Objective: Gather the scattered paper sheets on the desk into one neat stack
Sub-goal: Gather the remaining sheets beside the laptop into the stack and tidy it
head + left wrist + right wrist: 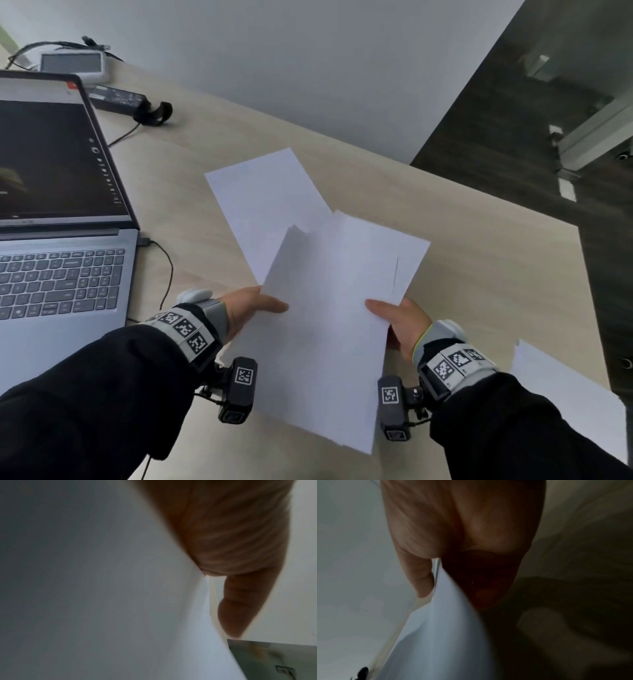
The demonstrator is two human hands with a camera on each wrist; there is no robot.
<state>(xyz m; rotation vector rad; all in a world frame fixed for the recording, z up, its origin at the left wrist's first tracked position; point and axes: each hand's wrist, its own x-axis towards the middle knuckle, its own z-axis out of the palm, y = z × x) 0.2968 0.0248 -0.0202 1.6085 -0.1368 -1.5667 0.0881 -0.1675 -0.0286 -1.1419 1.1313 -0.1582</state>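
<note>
A loose bundle of white paper sheets (329, 325) is lifted above the light wooden desk (479, 240) in the head view, its edges not lined up. My left hand (253, 308) pinches its left edge, thumb on top. My right hand (397, 318) pinches the right edge, thumb on top too. The left wrist view shows my thumb (240, 601) beside the sheets (120, 601). In the right wrist view the sheets (440, 628) run between thumb and fingers. One white sheet (260, 205) lies flat on the desk behind the bundle. Another sheet (561, 394) lies at the desk's right edge.
An open grey laptop (58, 222) stands on the left with a cable (164, 263) running from its side. A black power brick (116, 97) and a small white device (73, 65) lie at the back left. The desk ends at a dark floor (531, 137) on the right.
</note>
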